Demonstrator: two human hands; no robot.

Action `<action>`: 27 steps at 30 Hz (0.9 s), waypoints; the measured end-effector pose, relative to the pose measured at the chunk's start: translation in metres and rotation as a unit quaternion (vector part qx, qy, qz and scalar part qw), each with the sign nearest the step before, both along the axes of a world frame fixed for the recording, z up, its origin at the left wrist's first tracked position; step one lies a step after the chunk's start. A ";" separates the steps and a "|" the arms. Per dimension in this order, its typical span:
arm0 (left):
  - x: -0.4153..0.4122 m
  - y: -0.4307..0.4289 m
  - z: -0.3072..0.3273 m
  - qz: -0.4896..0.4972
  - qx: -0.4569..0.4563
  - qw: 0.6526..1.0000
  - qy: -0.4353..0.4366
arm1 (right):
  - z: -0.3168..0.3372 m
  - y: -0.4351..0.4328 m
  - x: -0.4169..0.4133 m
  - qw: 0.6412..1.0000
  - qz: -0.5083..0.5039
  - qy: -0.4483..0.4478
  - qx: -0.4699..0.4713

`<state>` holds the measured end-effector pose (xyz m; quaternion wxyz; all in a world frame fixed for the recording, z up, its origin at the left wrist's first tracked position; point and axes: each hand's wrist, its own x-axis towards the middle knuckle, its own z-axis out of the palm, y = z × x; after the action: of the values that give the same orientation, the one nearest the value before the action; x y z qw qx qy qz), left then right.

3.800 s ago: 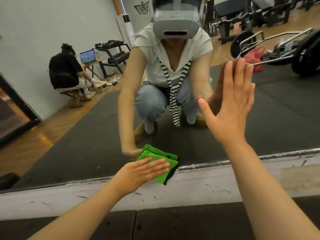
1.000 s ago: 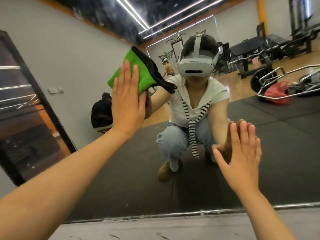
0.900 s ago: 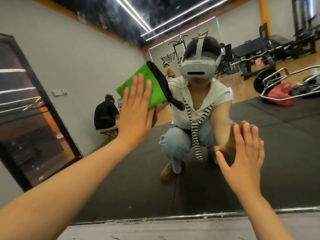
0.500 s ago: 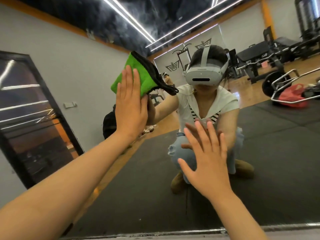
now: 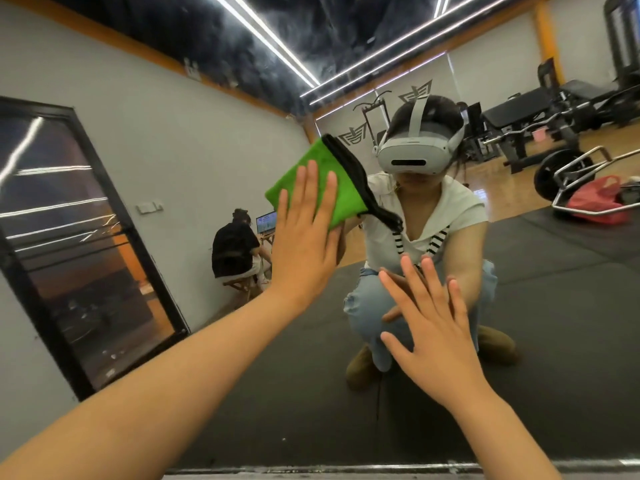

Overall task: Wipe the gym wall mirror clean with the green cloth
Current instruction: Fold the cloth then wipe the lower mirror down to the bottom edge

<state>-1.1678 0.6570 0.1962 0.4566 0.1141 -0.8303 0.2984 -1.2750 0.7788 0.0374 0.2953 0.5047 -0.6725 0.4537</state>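
Two contacts, mid-wipe by my read

Large flat gym wall mirror (image 5: 571, 323): rigid, slick, breakable, so spread the pressure.

Left hand (image 5: 304, 244): fingers straight, nothing clenched. The palm pins the folded, soft green cloth with black trim (image 5: 322, 181) to the glass, left of centre and well above the mirror's bottom edge.

Right hand (image 5: 436, 334): fingers spread, grasping nothing, lower and to the right.

Cloth: light, limp, and the trim flops loose. Keep the palm over its middle or it probably bunches.

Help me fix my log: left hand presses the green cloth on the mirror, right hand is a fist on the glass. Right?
No fist: the head view shows the right hand open, fingers spread on the mirror. The rest holds.
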 end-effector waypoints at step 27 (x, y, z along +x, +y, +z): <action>0.059 -0.035 -0.200 0.048 -0.066 0.979 -0.189 | -0.022 0.013 -0.001 0.994 -0.107 -0.029 -0.008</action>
<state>-1.1085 0.6223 -0.0035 0.2831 0.0649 -0.8738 0.3901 -1.2759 0.7922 0.0151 0.3264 0.4138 -0.7273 0.4397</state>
